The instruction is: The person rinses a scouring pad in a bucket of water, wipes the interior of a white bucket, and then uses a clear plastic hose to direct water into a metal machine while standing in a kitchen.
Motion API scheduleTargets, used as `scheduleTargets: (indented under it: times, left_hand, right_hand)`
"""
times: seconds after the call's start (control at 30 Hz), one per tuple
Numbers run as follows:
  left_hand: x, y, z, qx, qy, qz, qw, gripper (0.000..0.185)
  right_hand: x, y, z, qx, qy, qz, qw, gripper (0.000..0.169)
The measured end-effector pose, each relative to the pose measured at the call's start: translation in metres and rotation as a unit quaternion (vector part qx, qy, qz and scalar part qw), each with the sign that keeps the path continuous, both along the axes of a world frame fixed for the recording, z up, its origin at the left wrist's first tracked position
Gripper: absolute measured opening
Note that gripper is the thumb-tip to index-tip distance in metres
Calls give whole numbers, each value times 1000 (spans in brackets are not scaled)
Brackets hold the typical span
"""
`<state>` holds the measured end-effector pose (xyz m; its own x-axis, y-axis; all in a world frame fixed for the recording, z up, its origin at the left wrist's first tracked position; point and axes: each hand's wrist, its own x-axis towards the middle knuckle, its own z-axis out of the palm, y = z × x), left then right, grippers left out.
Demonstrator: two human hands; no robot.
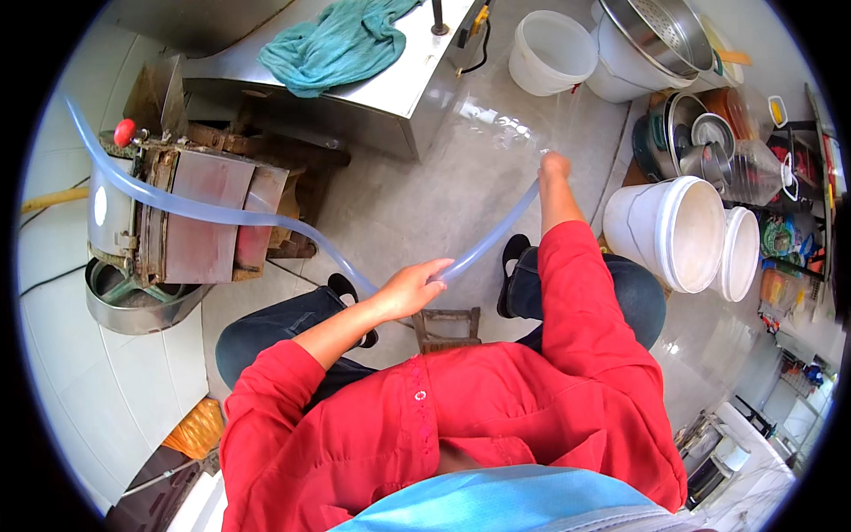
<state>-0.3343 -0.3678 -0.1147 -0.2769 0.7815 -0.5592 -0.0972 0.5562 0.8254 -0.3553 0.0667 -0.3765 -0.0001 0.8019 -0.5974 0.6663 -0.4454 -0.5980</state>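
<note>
A translucent bluish plastic hose (259, 218) runs from the upper left, over a metal-cased machine, down to my hands. My left hand (413, 287) grips it near the middle, in front of my body. My right hand (554, 165) is closed on the hose's far end, out over the floor. Water streams from that end towards a translucent white plastic bucket (554, 53), which stands beyond my right hand. The wet concrete floor (479, 166) shines around there. Whether all the water lands in the bucket I cannot tell.
The machine (206, 206) with a red knob stands at the left. A green cloth (339, 43) lies on a metal counter (425, 63). White buckets (691, 233), pans and plastic jugs stand at the right. A small wooden stool (447, 340) sits between my legs.
</note>
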Motion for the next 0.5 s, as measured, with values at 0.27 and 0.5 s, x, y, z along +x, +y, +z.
scheduleTargets:
  times: [0.27, 0.5]
  left_hand:
    - [1, -3, 18, -63, -64, -42, 995, 32]
    - [5, -12, 33, -119, -86, -102, 984, 36]
  right_hand:
    - [-19, -84, -27, -11, -107, 285, 952, 23]
    - [6, -168, -41, -80, -16, 387, 918, 24]
